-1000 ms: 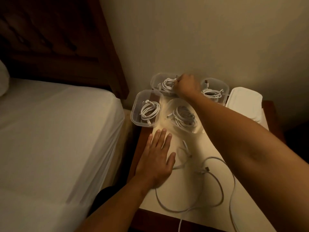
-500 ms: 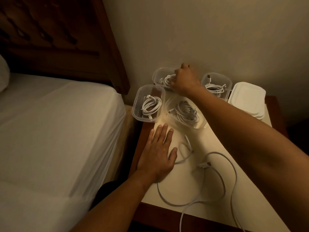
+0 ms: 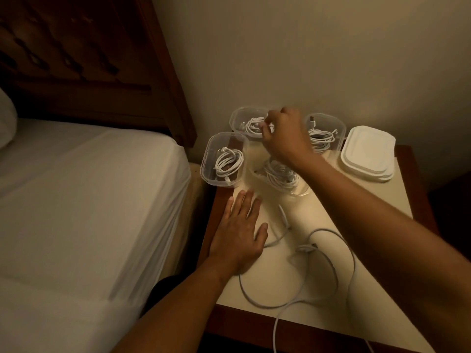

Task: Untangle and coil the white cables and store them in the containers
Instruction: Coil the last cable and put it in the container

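Nightstand [image 3: 293, 281] unchanged — right hand [image 3: 286, 137] now on rear coil [image 3: 251, 126]

One wide-angle camera, worn on the head, looks forward and steeply down from above the near edge of the dark wooden bedside table with a cream top [image 3: 392, 197]. It is close, within arm's reach; clear plastic containers [image 3: 211, 149] at the table's far side sit just above mid-frame.

Dim, warm yellowish light; the wall [image 3: 318, 59] at upper right is brightest, the headboard [image 3: 76, 59] at upper left almost black. The right hand [image 3: 286, 136] is slightly blurred.
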Demonstrator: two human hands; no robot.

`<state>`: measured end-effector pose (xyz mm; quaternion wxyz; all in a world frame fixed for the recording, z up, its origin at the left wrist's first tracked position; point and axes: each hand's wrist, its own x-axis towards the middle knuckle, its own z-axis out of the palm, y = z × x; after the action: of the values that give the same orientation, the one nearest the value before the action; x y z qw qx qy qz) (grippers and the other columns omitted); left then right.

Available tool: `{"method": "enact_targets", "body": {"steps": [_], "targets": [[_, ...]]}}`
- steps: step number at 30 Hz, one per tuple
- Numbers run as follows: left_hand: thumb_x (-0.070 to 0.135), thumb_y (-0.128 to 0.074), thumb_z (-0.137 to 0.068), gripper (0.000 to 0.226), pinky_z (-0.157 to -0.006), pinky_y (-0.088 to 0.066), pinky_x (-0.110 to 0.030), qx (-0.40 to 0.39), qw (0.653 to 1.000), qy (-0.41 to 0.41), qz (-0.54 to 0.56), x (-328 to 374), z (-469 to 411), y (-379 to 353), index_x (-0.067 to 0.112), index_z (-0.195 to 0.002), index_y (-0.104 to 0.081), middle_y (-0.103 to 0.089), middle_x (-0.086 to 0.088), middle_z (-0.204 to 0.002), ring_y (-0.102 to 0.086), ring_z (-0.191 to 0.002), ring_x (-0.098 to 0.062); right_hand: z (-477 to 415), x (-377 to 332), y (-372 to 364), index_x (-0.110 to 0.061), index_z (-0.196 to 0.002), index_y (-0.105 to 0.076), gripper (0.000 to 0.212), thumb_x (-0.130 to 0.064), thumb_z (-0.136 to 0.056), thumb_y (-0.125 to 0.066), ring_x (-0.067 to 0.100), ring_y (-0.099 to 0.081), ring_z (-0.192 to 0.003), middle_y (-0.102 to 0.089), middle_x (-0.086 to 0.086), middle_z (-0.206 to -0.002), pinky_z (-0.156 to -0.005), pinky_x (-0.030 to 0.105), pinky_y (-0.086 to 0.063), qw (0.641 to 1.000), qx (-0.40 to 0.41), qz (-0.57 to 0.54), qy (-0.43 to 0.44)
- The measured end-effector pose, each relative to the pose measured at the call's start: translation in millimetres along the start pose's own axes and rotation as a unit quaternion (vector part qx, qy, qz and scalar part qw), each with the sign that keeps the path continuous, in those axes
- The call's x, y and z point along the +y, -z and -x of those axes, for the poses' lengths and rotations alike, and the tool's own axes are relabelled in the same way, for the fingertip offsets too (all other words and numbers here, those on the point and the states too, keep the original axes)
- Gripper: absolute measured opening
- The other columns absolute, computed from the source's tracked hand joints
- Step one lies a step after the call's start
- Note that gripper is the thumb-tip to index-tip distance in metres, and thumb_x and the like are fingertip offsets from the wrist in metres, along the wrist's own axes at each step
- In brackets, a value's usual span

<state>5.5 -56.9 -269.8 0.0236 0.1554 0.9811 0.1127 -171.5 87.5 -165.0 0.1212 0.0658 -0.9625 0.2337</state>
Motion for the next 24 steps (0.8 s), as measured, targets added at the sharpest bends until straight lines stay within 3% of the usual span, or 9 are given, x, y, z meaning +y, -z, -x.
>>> {"method": "enact_targets", "body": {"steps": [2, 5, 9, 14, 17, 19, 22, 24], "targets": [[0.051, -0.022, -0.104, 0.069, -0.128, 0.001, -0.043, -0.002, 1.0, 0.002, 0.015, -1, 1, -1, 0.022, -0.164, -0.003, 0.007, -0.001, -0.172, 0.019, -0.155, -0.012, 45, -1, 15, -0.016, -0.083, -0.062, 0.026, -0.036, -0.098, -0.053, 0.025, -0.058, -0.085, -0.057, 0.005, -0.087, -0.065, 0.031, -0.039, 1.0, 0.009, -0.02, -0.013], [0.053, -0.02, -0.104, 0.07, -0.128, 0.002, -0.044, -0.003, 1.0, -0.003, 0.009, -1, 2, -2, 0.021, -0.164, -0.003, 0.009, -0.001, -0.172, 0.02, -0.155, -0.013, 119, -1, 34, -0.017, -0.082, -0.068, 0.026, -0.038, -0.096, -0.059, 0.016, -0.06, -0.068, -0.065, 0.0, -0.077, -0.056, 0.03, -0.043, 0.993, -0.042, -0.076, -0.082], [0.052, -0.015, -0.104, 0.069, -0.128, 0.003, -0.044, -0.016, 1.0, -0.003, 0.0, 1, 1, 1, 0.021, -0.164, -0.002, 0.011, -0.002, -0.171, 0.02, -0.155, -0.014, 186, -1, 31, -0.018, -0.09, -0.072, 0.035, -0.051, -0.091, -0.06, 0.022, -0.066, -0.083, -0.07, 0.001, -0.088, -0.066, 0.032, -0.051, 0.984, -0.107, -0.05, -0.134], [0.042, -0.019, -0.109, 0.06, -0.127, 0.009, -0.039, -0.042, 0.998, 0.021, 0.039, 6, 5, 13, 0.021, -0.164, -0.008, 0.006, -0.004, -0.172, 0.015, -0.157, -0.017, 217, 3, 17, -0.023, -0.076, -0.058, 0.03, -0.035, -0.101, -0.046, 0.024, -0.061, -0.088, -0.067, 0.002, -0.087, -0.067, 0.04, -0.052, 0.98, -0.129, -0.031, -0.147], [0.029, -0.032, -0.11, 0.047, -0.127, -0.009, -0.031, -0.032, 0.977, 0.042, 0.207, 15, 4, 49, 0.022, -0.157, -0.036, -0.024, -0.001, -0.168, -0.012, -0.157, -0.017, 221, 10, 34, -0.023, -0.077, -0.064, 0.029, -0.029, -0.1, -0.048, 0.019, -0.063, -0.083, -0.07, -0.003, -0.089, -0.07, 0.037, -0.053, 0.971, -0.109, -0.097, -0.188], [0.029, -0.042, -0.106, 0.047, -0.122, -0.019, -0.024, 0.025, 0.964, 0.007, 0.264, 26, 6, 81, 0.026, -0.152, -0.043, -0.038, 0.005, -0.161, -0.027, -0.151, -0.01, 222, 13, 55, -0.025, -0.077, -0.067, 0.027, -0.026, -0.1, -0.052, 0.014, -0.063, -0.082, -0.07, -0.007, -0.086, -0.071, 0.036, -0.053, 0.972, -0.111, -0.118, -0.168], [0.042, -0.042, -0.104, 0.047, -0.122, -0.016, -0.027, 0.022, 0.975, -0.123, 0.183, 48, 7, 130, 0.032, -0.15, -0.046, -0.04, 0.013, -0.158, -0.023, -0.149, -0.003, 219, 5, 91, -0.025, -0.084, -0.072, 0.023, -0.024, -0.099, -0.055, 0.012, -0.062, -0.085, -0.071, -0.008, -0.087, -0.076, 0.04, -0.054, 0.981, -0.104, -0.136, -0.093], [0.039, -0.043, -0.106, 0.033, -0.116, -0.03, -0.031, 0.017, 0.975, -0.175, 0.138, 62, 8, 155, 0.027, -0.132, -0.061, -0.058, 0.008, -0.138, -0.04, -0.136, -0.008, 217, -4, 116, -0.024, -0.086, -0.074, 0.022, -0.026, -0.1, -0.057, 0.012, -0.062, -0.082, -0.071, -0.007, -0.085, -0.074, 0.042, -0.054, 0.982, -0.085, -0.155, -0.066]]}}
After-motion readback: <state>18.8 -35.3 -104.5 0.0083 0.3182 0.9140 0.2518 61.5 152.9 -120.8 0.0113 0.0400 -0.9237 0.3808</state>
